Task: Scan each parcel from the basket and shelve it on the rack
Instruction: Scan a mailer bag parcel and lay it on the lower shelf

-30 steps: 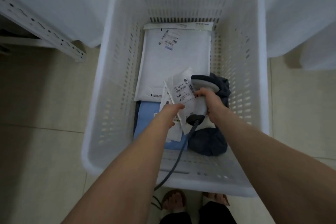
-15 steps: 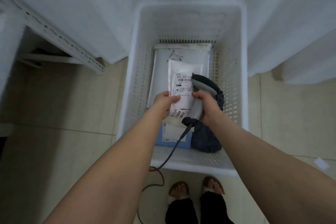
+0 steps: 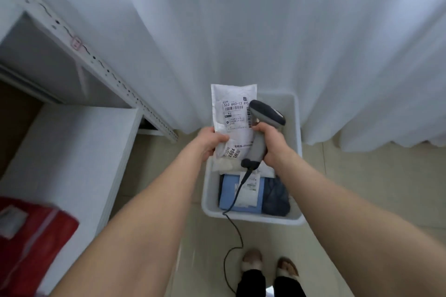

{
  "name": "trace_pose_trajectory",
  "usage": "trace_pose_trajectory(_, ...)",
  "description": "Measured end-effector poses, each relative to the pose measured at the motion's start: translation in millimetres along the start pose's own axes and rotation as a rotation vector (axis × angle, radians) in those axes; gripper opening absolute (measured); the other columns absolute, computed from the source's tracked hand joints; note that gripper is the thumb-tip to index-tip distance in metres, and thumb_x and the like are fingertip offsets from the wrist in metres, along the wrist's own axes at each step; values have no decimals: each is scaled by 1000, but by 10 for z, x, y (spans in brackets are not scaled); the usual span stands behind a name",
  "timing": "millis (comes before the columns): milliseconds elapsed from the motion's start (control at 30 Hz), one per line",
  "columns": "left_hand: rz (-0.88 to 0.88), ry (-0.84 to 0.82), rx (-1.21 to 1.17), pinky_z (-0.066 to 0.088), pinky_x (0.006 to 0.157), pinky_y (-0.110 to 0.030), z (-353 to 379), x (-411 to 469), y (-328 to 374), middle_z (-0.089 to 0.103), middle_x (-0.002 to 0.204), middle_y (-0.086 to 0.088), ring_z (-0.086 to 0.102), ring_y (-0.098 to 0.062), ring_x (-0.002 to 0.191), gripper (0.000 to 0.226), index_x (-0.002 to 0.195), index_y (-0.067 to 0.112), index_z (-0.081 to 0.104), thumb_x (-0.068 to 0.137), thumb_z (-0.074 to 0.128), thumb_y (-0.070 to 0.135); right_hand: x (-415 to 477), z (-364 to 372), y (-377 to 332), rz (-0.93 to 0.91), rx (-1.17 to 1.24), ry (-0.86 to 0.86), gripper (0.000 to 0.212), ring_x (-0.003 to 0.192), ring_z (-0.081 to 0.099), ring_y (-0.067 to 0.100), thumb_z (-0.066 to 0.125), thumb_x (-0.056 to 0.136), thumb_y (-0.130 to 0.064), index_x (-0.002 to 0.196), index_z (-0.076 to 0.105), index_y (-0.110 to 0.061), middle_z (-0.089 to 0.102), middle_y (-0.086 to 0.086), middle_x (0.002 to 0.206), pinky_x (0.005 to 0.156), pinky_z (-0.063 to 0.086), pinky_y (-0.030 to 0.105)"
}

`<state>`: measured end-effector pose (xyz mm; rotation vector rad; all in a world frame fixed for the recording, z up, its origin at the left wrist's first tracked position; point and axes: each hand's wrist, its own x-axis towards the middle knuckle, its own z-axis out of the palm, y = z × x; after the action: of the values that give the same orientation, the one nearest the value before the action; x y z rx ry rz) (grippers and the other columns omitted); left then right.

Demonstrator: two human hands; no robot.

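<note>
Above white perforated plastic basket, gripping flat white labelled mailer parcel upright in left hand, clutching grey corded handheld scanner in right hand. Scanning step, seemingly; next calls for carrying parcel left to white metal rack.

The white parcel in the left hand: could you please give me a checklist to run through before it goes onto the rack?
1. Grip: the left hand holds the white parcel by its lower left edge. Ok.
2. Label: the barcode label faces the camera, its top barcode uncovered. Ok.
3. Scanner: the right hand grips the scanner by its handle, head at the label's right edge. Ok.
4. Scan registered: no beam or light visible. Cannot tell.
5. Shelf space: the rack shelf shows bare white surface beyond the red bag. Ok.
</note>
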<state>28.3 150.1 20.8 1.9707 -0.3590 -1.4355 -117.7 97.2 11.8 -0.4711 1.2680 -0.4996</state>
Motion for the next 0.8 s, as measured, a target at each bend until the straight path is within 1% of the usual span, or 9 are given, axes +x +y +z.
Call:
trace_pose_trajectory(67,42,72,24,49,96,-46,-56,-221,108,63,121,-22,62,-33,107,36,125,-4,55,89,57,-6,-262,22,-104,-36,-27,2,14,76,66,24,62,83,-7,96,64,-12,70,8,87,71,57,39)
trace_pose_trajectory(133,73,150,12,49,96,-48,-119,-413,166,63,119,-22,62,-35,107,34,121,-4,57,87,61,-4,-513,15,-187,-80,-49,14,16,72,61,19,61,85,-5,99,59,-12,64,5,82,60,51,33)
trace_pose_trajectory(200,102,233,-1,50,96,-48,-170,-609,180,66,114,-20,64,-33,105,31,114,-2,62,84,67,-1,-753,-31,-228,-117,-78,-23,23,75,61,18,59,87,0,108,56,-8,62,7,88,62,53,32)
trace_pose_trajectory(233,115,264,-22,50,95,-47,-182,-719,182,67,112,-18,65,-31,103,30,112,0,64,82,69,-1,-887,-63,-244,-127,-87,-59,23,75,63,18,57,87,2,109,55,-6,63,8,89,64,54,30)
trace_pose_trajectory(333,145,304,-83,51,94,-47,-170,-1104,152,69,109,-16,66,-30,100,31,111,1,66,80,71,-1,-1318,-172,-278,-170,-116,-136,12,62,64,16,57,87,2,97,56,-4,65,10,81,61,53,26)
trace_pose_trajectory(467,172,345,-85,51,95,-45,-91,-1643,57,68,110,-15,65,-29,102,29,113,2,66,84,69,5,-1912,-317,-317,-251,-179,-150,2,49,58,13,61,89,-4,90,59,-4,64,9,68,51,49,24)
trace_pose_trajectory(600,182,358,-102,52,93,-46,19,-2065,-29,68,110,-14,64,-29,102,27,114,3,65,88,66,9,-2397,-462,-358,-271,-196,-205,8,45,56,13,65,89,-10,92,60,-5,64,8,61,44,48,23)
trace_pose_trajectory(667,188,372,-110,51,94,-47,69,-2222,-78,67,111,-15,64,-31,104,28,115,2,64,88,66,9,-2574,-513,-354,-270,-224,-232,9,45,56,13,64,89,-10,93,60,-4,64,9,61,44,48,22)
trace_pose_trajectory(800,177,380,-134,52,93,-47,162,-2415,-154,68,109,-16,65,-32,101,28,114,2,65,87,67,9,-2780,-589,-320,-258,-267,-213,9,42,56,13,64,89,-11,87,58,-4,63,10,61,43,46,21)
